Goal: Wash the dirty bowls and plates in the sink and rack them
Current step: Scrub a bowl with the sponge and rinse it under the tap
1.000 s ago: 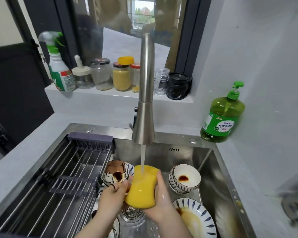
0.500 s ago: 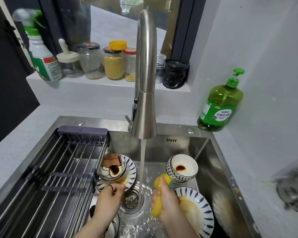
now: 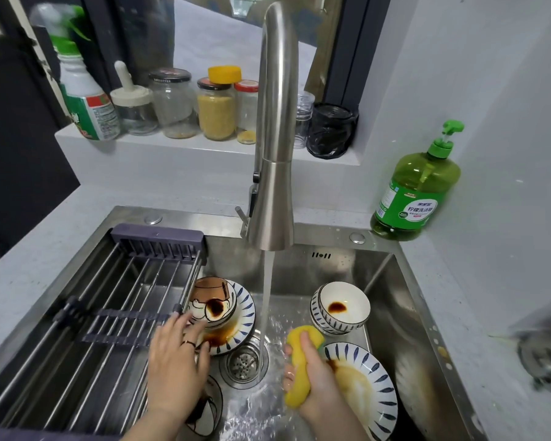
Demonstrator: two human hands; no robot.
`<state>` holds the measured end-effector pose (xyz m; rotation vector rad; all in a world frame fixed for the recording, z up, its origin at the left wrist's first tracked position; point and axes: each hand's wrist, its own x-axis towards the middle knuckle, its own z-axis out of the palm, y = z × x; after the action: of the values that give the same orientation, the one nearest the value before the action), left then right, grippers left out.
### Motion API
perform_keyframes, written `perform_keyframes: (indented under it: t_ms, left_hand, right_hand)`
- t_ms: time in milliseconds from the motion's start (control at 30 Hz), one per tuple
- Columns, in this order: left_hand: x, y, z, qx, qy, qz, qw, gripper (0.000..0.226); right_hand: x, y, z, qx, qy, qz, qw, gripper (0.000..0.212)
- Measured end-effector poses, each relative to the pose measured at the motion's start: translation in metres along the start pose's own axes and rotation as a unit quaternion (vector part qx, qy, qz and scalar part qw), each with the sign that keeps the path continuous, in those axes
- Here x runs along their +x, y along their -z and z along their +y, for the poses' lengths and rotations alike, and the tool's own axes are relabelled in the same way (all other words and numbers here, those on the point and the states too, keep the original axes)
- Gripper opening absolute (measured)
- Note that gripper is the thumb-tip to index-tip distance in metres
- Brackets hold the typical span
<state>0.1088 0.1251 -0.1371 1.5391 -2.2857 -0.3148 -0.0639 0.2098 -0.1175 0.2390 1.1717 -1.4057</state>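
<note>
Plainly, the right hand (image 3: 312, 374) is squeezed tight around a yellow sponge (image 3: 295, 386) beside the water stream (image 3: 265, 297) from the faucet (image 3: 275, 154). The left hand (image 3: 175, 354) has its fingers spread and fairly straight, tips touching the cartoon bowl (image 3: 212, 305), which sits sauce-stained on a striped plate (image 3: 245, 310) at ten o'clock from the drain (image 3: 244, 364). A blue-patterned bowl (image 3: 341, 310) stands at two o'clock and a second smeared plate (image 3: 372, 389) lies at four. The rack (image 3: 115, 300) spans the sink (image 3: 392, 313) at nine o'clock. The soap bottle (image 3: 417, 189) at the counter's two o'clock corner bears Chinese writing on a green label; the spray bottle (image 3: 83, 100) label is blurred.
</note>
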Motion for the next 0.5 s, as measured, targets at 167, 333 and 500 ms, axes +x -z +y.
perform_keyframes:
  t_ms: [167, 333, 500]
  left_hand:
    - [0.006, 0.009, 0.008, 0.011, 0.039, -0.067, 0.997, 0.057]
    - [0.016, 0.013, 0.01, -0.015, 0.099, -0.113, 0.989, 0.057]
    - [0.014, 0.013, 0.01, 0.042, 0.084, -0.136, 0.986, 0.057]
  right_hand:
    - [-0.002, -0.004, 0.001, -0.104, 0.036, 0.137, 0.984, 0.042]
    - [-0.008, 0.004, -0.008, -0.021, 0.022, 0.075, 0.997, 0.035]
    - [-0.01, 0.008, -0.007, 0.094, -0.032, -0.073, 0.992, 0.046]
